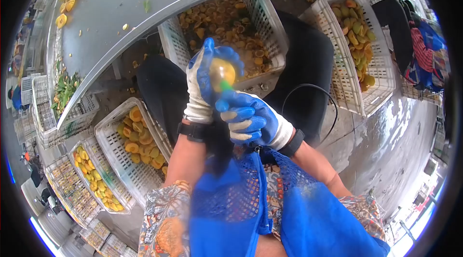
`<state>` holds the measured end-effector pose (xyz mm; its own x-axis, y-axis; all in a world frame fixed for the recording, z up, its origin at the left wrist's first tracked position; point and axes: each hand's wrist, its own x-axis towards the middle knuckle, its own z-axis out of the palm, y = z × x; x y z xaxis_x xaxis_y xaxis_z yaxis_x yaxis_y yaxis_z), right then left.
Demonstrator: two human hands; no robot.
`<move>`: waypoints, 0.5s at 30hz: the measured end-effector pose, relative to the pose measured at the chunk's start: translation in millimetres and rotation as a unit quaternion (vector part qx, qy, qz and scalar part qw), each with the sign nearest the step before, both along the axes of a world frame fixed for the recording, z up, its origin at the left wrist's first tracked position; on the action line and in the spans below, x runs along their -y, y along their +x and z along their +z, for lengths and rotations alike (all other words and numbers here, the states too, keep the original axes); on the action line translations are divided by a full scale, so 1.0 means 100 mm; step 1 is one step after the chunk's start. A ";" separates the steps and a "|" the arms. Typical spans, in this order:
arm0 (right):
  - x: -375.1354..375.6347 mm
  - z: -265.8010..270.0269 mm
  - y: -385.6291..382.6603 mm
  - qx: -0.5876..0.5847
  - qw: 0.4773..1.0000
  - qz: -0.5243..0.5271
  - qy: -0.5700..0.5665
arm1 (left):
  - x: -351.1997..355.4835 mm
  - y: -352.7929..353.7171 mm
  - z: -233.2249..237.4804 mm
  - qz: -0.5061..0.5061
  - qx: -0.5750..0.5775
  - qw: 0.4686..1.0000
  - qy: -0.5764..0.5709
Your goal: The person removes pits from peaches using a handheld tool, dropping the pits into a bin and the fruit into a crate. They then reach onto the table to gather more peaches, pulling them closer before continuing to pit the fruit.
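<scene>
My left hand [205,76], in a blue and white glove, holds a yellow fruit [223,74] between thumb and fingers. My right hand [248,118], gloved the same way, is closed just below the fruit. A small green thing [225,86] shows between the right fingers and the fruit, touching its lower side; its shape is blurred. Both hands are above my lap, in front of a white crate [174,40] that holds many orange-brown pieces.
A metal table [120,11] with fruit halves and leaves curves across the top. Fruit-filled crates stand at the left [108,127] and right [381,71]. Another person's striped sleeve [422,49] is at the far right. A black cable [336,112] loops near my right knee.
</scene>
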<state>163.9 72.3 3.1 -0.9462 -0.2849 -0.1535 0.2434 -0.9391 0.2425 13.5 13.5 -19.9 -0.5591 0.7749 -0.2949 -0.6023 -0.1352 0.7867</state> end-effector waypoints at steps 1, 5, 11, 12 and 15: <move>0.01 -0.01 -0.01 -0.009 0.999 -0.012 -0.029 | -0.03 0.01 0.00 0.016 0.025 0.999 0.016; 0.05 -0.11 -0.08 -0.064 0.989 -0.052 -0.126 | -0.11 0.10 -0.03 0.099 0.017 0.994 0.037; -0.05 -0.14 -0.01 -0.033 0.999 -0.009 0.025 | -0.17 0.01 -0.05 0.022 0.011 0.997 -0.069; -0.03 -0.14 0.00 -0.029 0.999 -0.008 0.013 | -0.14 0.00 -0.02 -0.002 0.019 0.997 -0.070; 0.05 -0.17 -0.05 -0.082 0.990 -0.053 -0.107 | -0.10 -0.01 -0.05 0.003 0.074 0.997 -0.005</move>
<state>159.2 67.3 -13.8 -0.9796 -0.1928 0.0569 0.1992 -0.8931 0.4034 12.5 23.6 -25.3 -0.5137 0.7680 -0.3824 -0.7117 -0.1325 0.6899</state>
